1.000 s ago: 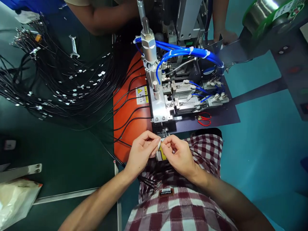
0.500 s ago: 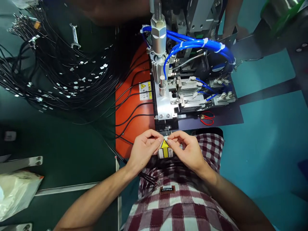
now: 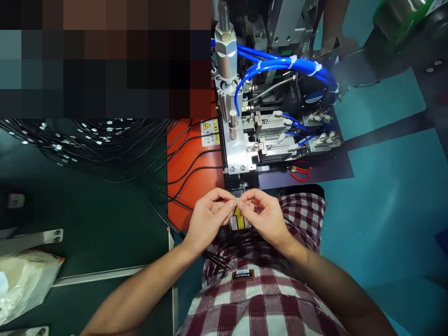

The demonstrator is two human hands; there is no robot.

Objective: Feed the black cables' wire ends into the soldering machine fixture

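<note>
My left hand and my right hand meet fingertip to fingertip just in front of a metal machine. Both hands pinch a tiny part between thumb and forefinger; it is too small to name. Right below the fingertips sits a yellow-arrow warning label on the machine's front. Thin black wires run from the machine's left side across an orange plate.
A big bundle of black wires with small metal ends lies on the green bench at left. Blue air hoses loop over the machine. Red-handled snips lie on a dark plate at right. A plastic bag sits at lower left.
My fingertips have drawn closer together, covering more of the yellow label. The view has shifted slightly; the upper left is now blurred out.
</note>
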